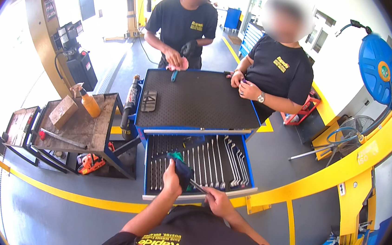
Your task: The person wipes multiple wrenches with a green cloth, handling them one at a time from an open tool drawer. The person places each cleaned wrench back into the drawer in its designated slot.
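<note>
My left hand (pixel 171 178) is closed around a bunched dark blue cloth (pixel 182 172), with some green showing beside it. My right hand (pixel 217 201) grips one end of a slim metal wrench (pixel 198 186); its other end runs into the cloth and is hidden there. Both hands are over the front part of a pulled-out drawer (pixel 198 198). Inside the drawer lie rows of combination wrenches (pixel 214 164), short ones at the left and longer ones towards the right. Several bent-ended wrenches (pixel 236 165) lie at the far right.
Beyond the drawer is the tool cabinet's black top (pixel 198 99), holding a dark tray (pixel 149 101). Two people stand behind it; one handles a pink cloth (pixel 178 65). A cart (pixel 71 135) with a spray bottle (pixel 90 104) stands left. A yellow beam (pixel 312 184) curves along the right.
</note>
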`<action>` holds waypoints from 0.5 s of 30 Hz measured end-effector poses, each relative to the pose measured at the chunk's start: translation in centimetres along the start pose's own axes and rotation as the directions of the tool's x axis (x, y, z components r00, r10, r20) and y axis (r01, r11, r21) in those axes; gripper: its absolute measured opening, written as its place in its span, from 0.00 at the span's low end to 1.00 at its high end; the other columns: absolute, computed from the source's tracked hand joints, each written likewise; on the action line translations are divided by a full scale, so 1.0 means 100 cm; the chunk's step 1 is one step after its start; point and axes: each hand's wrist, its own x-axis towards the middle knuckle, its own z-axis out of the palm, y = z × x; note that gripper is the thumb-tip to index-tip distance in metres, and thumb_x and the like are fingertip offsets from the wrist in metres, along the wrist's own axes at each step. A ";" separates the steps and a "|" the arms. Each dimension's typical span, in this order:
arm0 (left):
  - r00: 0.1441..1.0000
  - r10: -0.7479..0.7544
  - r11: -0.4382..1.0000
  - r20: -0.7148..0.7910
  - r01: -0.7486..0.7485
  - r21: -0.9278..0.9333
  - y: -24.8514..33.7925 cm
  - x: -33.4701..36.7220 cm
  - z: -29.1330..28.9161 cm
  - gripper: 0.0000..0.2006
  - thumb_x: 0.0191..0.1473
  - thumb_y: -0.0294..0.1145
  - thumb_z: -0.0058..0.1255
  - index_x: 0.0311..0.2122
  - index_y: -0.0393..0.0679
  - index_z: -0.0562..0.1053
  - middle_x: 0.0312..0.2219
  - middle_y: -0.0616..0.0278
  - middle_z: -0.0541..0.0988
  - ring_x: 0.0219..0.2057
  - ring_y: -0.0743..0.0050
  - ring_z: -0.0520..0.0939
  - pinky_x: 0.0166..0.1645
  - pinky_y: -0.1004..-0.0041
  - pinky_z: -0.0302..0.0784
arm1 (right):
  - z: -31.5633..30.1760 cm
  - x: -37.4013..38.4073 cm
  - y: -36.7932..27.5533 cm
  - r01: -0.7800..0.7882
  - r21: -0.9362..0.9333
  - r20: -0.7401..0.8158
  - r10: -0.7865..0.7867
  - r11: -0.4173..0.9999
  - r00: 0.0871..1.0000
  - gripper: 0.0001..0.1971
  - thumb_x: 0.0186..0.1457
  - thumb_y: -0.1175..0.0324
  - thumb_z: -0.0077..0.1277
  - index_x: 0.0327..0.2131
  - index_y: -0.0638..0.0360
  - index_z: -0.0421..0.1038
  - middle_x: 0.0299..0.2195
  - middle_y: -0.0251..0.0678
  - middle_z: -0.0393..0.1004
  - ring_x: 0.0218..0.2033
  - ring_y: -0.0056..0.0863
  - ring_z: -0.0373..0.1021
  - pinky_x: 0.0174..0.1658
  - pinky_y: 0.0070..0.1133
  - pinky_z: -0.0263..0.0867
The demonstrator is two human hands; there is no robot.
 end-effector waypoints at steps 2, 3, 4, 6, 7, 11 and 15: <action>0.999 -0.043 0.995 0.009 0.044 -0.089 0.006 -0.009 0.013 0.16 0.67 0.50 0.44 0.37 0.49 0.75 0.32 0.65 0.81 0.35 0.67 0.83 0.43 0.65 0.80 | -0.002 0.008 -0.005 0.035 -0.009 -0.031 -0.035 0.999 0.999 0.15 0.60 0.77 0.47 0.51 0.66 0.73 0.31 0.46 0.79 0.31 0.36 0.78 0.37 0.27 0.72; 0.997 -0.083 0.988 -0.004 0.082 -0.131 0.003 -0.017 0.009 0.16 0.67 0.49 0.43 0.37 0.49 0.75 0.33 0.64 0.81 0.35 0.67 0.83 0.43 0.65 0.80 | 0.001 0.002 -0.006 0.029 -0.006 -0.039 -0.029 1.000 0.999 0.16 0.60 0.77 0.47 0.50 0.66 0.73 0.33 0.48 0.80 0.33 0.39 0.78 0.38 0.29 0.73; 0.996 -0.093 0.989 -0.006 0.091 -0.118 0.000 -0.016 0.002 0.16 0.67 0.48 0.41 0.39 0.48 0.75 0.34 0.63 0.81 0.36 0.64 0.83 0.46 0.63 0.79 | 0.000 0.003 -0.004 0.094 -0.105 -0.050 -0.100 0.990 0.994 0.15 0.59 0.77 0.47 0.49 0.64 0.74 0.35 0.48 0.80 0.34 0.41 0.78 0.39 0.30 0.73; 0.989 -0.145 0.980 0.022 0.146 -0.136 0.002 -0.023 -0.007 0.16 0.66 0.46 0.40 0.40 0.47 0.75 0.36 0.62 0.81 0.38 0.62 0.83 0.48 0.61 0.79 | -0.003 0.004 0.005 0.182 -0.248 -0.051 -0.200 0.952 0.978 0.14 0.59 0.75 0.50 0.49 0.61 0.74 0.36 0.45 0.80 0.36 0.43 0.78 0.40 0.32 0.73; 0.985 -0.167 0.975 0.037 0.171 -0.145 0.005 -0.025 -0.011 0.16 0.66 0.45 0.39 0.40 0.46 0.75 0.36 0.61 0.81 0.39 0.62 0.82 0.49 0.60 0.78 | -0.005 0.003 0.006 0.246 -0.336 -0.052 -0.278 0.909 0.959 0.14 0.59 0.74 0.50 0.48 0.60 0.75 0.36 0.43 0.80 0.36 0.43 0.77 0.39 0.32 0.73; 0.961 -0.250 0.948 0.117 0.268 -0.174 0.008 -0.016 -0.041 0.16 0.64 0.43 0.38 0.42 0.45 0.75 0.40 0.58 0.82 0.43 0.59 0.82 0.54 0.56 0.76 | -0.013 0.001 0.012 0.230 -0.410 0.004 -0.250 0.883 0.968 0.13 0.60 0.72 0.51 0.48 0.57 0.75 0.35 0.39 0.79 0.36 0.41 0.77 0.38 0.32 0.73; 0.975 -0.193 0.952 0.108 0.213 -0.222 0.009 -0.007 -0.044 0.16 0.64 0.44 0.40 0.44 0.45 0.75 0.41 0.58 0.82 0.44 0.59 0.82 0.56 0.55 0.75 | 0.005 0.004 0.024 0.270 -0.451 0.024 -0.291 0.851 0.956 0.11 0.59 0.71 0.52 0.46 0.58 0.74 0.36 0.41 0.79 0.37 0.42 0.77 0.38 0.32 0.74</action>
